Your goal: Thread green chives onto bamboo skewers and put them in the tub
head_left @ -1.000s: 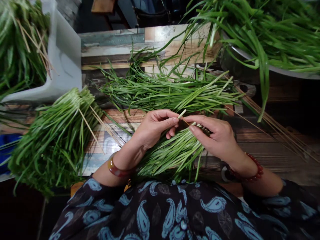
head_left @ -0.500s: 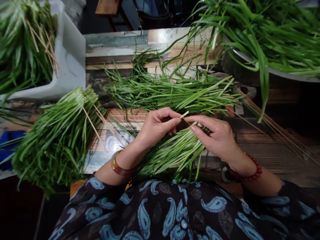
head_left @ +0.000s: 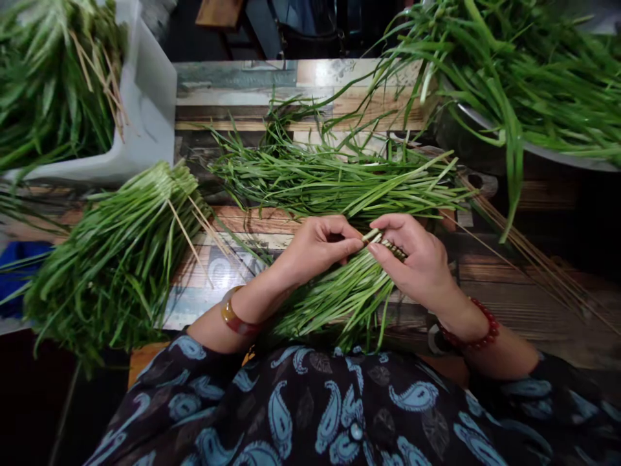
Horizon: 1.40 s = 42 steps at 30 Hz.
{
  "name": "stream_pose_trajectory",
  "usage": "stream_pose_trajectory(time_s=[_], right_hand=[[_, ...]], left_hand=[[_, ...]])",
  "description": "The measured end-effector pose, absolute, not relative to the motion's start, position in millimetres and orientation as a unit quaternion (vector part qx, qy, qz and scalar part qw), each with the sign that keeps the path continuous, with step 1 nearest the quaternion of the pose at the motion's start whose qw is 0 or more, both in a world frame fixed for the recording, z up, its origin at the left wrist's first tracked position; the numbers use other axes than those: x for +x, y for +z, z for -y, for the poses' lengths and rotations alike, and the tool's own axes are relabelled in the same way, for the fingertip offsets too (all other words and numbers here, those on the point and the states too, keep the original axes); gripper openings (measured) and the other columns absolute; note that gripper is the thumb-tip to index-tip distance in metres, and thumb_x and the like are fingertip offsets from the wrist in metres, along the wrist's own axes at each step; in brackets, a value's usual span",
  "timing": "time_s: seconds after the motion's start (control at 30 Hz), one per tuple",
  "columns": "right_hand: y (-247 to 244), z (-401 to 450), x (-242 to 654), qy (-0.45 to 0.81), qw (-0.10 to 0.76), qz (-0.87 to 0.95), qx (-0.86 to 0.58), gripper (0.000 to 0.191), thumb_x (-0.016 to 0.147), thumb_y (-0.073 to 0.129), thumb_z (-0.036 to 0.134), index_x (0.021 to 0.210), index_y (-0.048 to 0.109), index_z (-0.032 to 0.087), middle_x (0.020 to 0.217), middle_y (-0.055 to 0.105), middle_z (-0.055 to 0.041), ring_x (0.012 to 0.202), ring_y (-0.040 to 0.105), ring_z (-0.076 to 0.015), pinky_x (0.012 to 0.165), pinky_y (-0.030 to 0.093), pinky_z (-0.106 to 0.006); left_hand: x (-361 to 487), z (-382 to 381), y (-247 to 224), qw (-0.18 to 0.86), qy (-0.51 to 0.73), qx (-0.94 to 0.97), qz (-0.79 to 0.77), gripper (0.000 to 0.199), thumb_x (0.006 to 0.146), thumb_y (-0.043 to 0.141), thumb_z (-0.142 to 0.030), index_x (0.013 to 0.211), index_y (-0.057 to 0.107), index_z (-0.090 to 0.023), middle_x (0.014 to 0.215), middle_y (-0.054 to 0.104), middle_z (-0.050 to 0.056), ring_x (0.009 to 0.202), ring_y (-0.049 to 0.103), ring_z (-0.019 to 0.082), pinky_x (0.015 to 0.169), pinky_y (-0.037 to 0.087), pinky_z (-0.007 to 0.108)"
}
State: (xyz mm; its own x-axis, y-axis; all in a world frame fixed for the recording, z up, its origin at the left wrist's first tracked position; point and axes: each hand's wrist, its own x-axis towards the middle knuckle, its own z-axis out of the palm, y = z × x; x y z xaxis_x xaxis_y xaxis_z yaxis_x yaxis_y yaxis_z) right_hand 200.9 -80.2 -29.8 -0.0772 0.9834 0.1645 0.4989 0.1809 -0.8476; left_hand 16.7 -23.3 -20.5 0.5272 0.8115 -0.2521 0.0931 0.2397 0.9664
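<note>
- Here's the left hand [head_left: 327,243], fingertips pinched on a pale stalk [head_left: 371,234]!
- And the right hand [head_left: 412,259] clasps the green bunch [head_left: 337,294] by its stem ends, leaves fanning down below the grip.
- Just beyond the grip, loose greens [head_left: 339,178] sprawl over the counter [head_left: 233,120].
- Left of it, a skewered bundle [head_left: 116,252], white tub [head_left: 150,110] behind.
- Out right, thin sticks [head_left: 521,243]; above them, a heaped bowl [head_left: 557,155].

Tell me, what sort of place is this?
Probably a food preparation spot, perhaps in a small eatery or a home; I can't tell which. The bunch of green stalks in front, the large bowl heaped with long leaves, and the white bin of greens on thin sticks suggest it.
</note>
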Motion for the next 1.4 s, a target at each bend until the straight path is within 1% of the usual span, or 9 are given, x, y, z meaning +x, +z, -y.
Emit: stream_pose_trajectory(time_s=[0.23, 0.4, 0.57, 0.77, 0.87, 0.93, 1.03, 1.27, 1.4], right_hand=[[-33.1, 78.6, 203.3, 0.326, 0.411, 0.659, -0.540, 0.029, 0.090, 0.063, 0.026, 0.117, 0.056, 0.021, 0.082, 0.065, 0.0002, 0.073, 0.064, -0.0139, 0.067, 0.050, -0.026], [-33.0, 75.7, 207.4, 0.339, 0.405, 0.673, -0.517, 0.023, 0.091, 0.062, 0.028, 0.113, 0.061, 0.021, 0.089, 0.069, -0.0017, 0.077, 0.066, -0.0146, 0.071, 0.051, -0.026], [-35.3, 72.6, 202.5, 0.282, 0.422, 0.701, -0.500, 0.014, 0.091, 0.058, 0.022, 0.103, 0.063, 0.021, 0.092, 0.072, -0.0022, 0.079, 0.066, -0.0145, 0.074, 0.050, -0.026], [-35.8, 67.7, 200.8, 0.273, 0.423, 0.707, -0.497, 0.009, 0.088, 0.057, 0.020, 0.095, 0.062, 0.019, 0.083, 0.069, -0.0017, 0.073, 0.064, -0.0141, 0.070, 0.047, -0.025], [-33.7, 66.2, 204.0, 0.286, 0.417, 0.707, -0.495, 0.009, 0.087, 0.056, 0.020, 0.093, 0.062, 0.019, 0.082, 0.068, -0.0014, 0.072, 0.062, -0.0139, 0.069, 0.045, -0.024], [-33.8, 66.1, 205.3, 0.290, 0.415, 0.708, -0.492, 0.009, 0.086, 0.056, 0.020, 0.093, 0.062, 0.019, 0.083, 0.068, -0.0013, 0.072, 0.061, -0.0138, 0.068, 0.043, -0.024], [-37.4, 66.1, 204.9, 0.281, 0.417, 0.713, -0.488, 0.007, 0.086, 0.055, 0.021, 0.092, 0.060, 0.020, 0.078, 0.065, -0.0003, 0.070, 0.059, -0.0138, 0.066, 0.041, -0.024], [-44.1, 64.5, 200.7, 0.273, 0.404, 0.713, -0.504, 0.006, 0.084, 0.057, 0.019, 0.090, 0.061, 0.019, 0.080, 0.069, -0.0036, 0.073, 0.064, -0.0172, 0.068, 0.044, -0.026], [-42.6, 65.3, 199.5, 0.264, 0.405, 0.712, -0.509, 0.011, 0.084, 0.059, 0.018, 0.094, 0.063, 0.018, 0.086, 0.072, -0.0052, 0.079, 0.067, -0.0186, 0.072, 0.046, -0.027]], left_hand=[[17.1, 21.2, -20.4, 0.642, 0.288, 0.620, -0.348, 0.021, 0.078, 0.075, -0.035, 0.078, 0.074, -0.014, 0.086, 0.066, 0.006, 0.083, 0.060, 0.016, 0.077, 0.046, 0.026], [16.0, 25.9, -18.1, 0.679, 0.252, 0.571, -0.387, 0.030, 0.079, 0.071, -0.042, 0.076, 0.070, -0.012, 0.067, 0.060, 0.000, 0.062, 0.048, 0.010, 0.061, 0.036, 0.023], [21.7, 30.7, -20.6, 0.668, 0.272, 0.557, -0.411, 0.029, 0.078, 0.071, -0.039, 0.069, 0.065, -0.012, 0.062, 0.053, -0.002, 0.058, 0.041, 0.007, 0.056, 0.032, 0.020], [12.4, 23.1, -16.1, 0.640, 0.234, 0.606, -0.410, 0.029, 0.078, 0.072, -0.041, 0.078, 0.071, -0.012, 0.067, 0.061, 0.001, 0.061, 0.050, 0.009, 0.059, 0.039, 0.021], [4.8, 11.4, -1.7, 0.550, 0.288, 0.644, -0.447, 0.030, 0.081, 0.069, -0.040, 0.093, 0.074, -0.013, 0.078, 0.069, 0.005, 0.068, 0.058, 0.013, 0.065, 0.046, 0.024], [7.6, 1.6, 10.1, 0.443, 0.332, 0.700, -0.452, 0.026, 0.083, 0.066, -0.036, 0.094, 0.075, -0.014, 0.084, 0.070, 0.006, 0.074, 0.062, 0.015, 0.069, 0.048, 0.025], [28.1, -14.8, 23.1, 0.313, 0.309, 0.805, -0.397, 0.018, 0.085, 0.063, -0.026, 0.092, 0.075, -0.015, 0.087, 0.070, 0.007, 0.082, 0.063, 0.016, 0.073, 0.048, 0.026], [100.1, -48.7, 15.1, 0.171, 0.161, 0.912, -0.336, 0.009, 0.082, 0.069, -0.024, 0.085, 0.073, -0.016, 0.085, 0.065, 0.006, 0.076, 0.057, 0.016, 0.072, 0.045, 0.029], [114.1, -53.0, 12.1, 0.192, 0.178, 0.906, -0.333, 0.006, 0.080, 0.066, -0.015, 0.075, 0.070, -0.015, 0.081, 0.063, 0.005, 0.076, 0.056, 0.016, 0.073, 0.044, 0.029]])
